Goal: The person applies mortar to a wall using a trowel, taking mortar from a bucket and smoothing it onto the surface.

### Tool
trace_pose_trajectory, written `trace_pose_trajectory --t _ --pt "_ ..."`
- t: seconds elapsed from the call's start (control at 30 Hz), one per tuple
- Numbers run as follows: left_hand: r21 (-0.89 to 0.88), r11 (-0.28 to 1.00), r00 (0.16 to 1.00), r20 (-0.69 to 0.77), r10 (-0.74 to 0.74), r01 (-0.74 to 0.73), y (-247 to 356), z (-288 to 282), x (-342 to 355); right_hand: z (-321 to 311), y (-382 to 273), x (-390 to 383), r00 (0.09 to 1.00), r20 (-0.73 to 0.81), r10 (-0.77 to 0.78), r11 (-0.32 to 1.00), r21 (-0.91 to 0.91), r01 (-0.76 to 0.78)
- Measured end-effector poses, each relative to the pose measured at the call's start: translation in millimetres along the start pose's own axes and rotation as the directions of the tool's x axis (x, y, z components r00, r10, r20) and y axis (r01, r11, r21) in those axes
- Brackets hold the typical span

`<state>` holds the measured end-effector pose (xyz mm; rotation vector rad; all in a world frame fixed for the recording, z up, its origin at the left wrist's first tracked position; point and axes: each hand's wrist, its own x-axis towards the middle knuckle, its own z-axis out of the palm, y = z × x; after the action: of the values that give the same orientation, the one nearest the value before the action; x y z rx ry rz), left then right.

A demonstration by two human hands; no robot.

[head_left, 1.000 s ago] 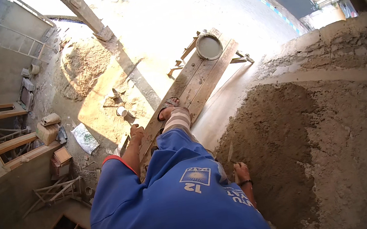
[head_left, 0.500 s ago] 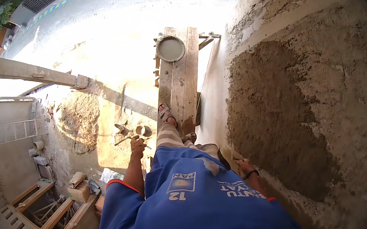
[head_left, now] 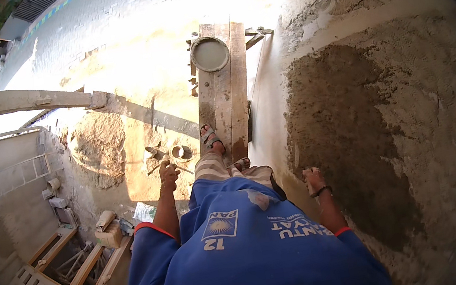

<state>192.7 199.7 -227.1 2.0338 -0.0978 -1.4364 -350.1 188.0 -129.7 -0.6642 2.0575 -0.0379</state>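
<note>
Narrow plank scaffold (head_left: 228,84) beside our plastered wall (head_left: 354,125); right hand (head_left: 314,180) grips a trowel (head_left: 307,177), left hand (head_left: 169,175) hangs loosely curled.

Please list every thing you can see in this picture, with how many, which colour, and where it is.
Wall: one, grey rough render, right side.
Wet plaster patch: one, dark brown, on the wall beside the right hand.
Plank platform: one, pale wood, under the feet, along the wall.
Bucket: one, round, grey contents, far end of the platform.
Sand heap: one, brown, on the ground below, left.
Wooden frames: several, light brown, lower left.
Sandals: two, dark, on the platform.
Left hand: one, hanging free, fingers curled, holding nothing visible.
Right hand: one, at the plaster's edge; what it holds is unclear.
</note>
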Motion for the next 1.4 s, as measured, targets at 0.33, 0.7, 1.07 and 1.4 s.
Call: trace_pose_trajectory --t 0.33,0.7,1.07,1.4 --pt "0.042 0.994 0.994 -0.046 -0.1 0.102 14.2 -21.5 13.3 12.0 -49.8 -0.1 0.984 0.091 0.155 0.979 0.122 -0.166" --pt "-0.092 0.994 0.989 -0.128 -0.072 0.061 82.7 7.1 18.9 15.8 -45.7 57.4 0.896 0.358 0.263 0.951 0.06 -0.303" --pt "0.16 0.985 0.997 0.023 -0.07 0.066 128.9 93.9 54.0 -25.3 -135.1 126.0 0.983 0.175 0.062 0.971 0.216 -0.1" --pt "0.326 0.94 0.972 0.233 0.019 -0.097 134.7 224.1 194.4 -1.9 -5.7 128.2 0.919 0.385 -0.084 0.914 -0.339 0.225"
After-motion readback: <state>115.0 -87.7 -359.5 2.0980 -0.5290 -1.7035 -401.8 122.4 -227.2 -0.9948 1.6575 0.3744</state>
